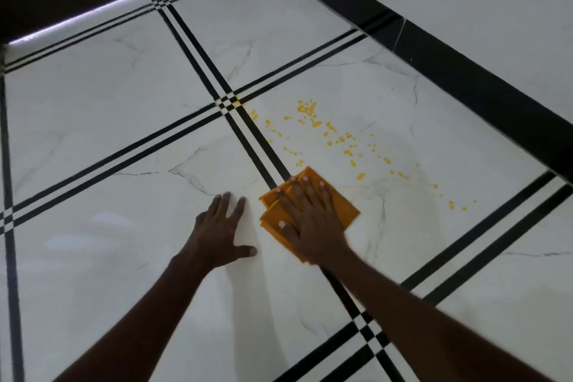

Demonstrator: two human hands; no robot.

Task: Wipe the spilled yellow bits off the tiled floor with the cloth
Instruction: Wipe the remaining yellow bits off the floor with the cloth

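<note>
right hand (310, 220): flat, fingers spread, pressing on folded orange cloth (344, 211) | cloth: on floor (108, 133) over black double stripe (248, 133) | left hand (218, 228): open, palm down on bare tile, just beside cloth, holding nothing | yellow bits (338, 139): scattered on tile beyond cloth, trailing right

White marble floor (93, 121) — black double stripes (198, 49), dim light.

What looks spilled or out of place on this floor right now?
Yellow bits lie scattered across the white tiled floor, beyond the folded orange cloth under the right hand. The left hand rests flat on bare tile.
</note>
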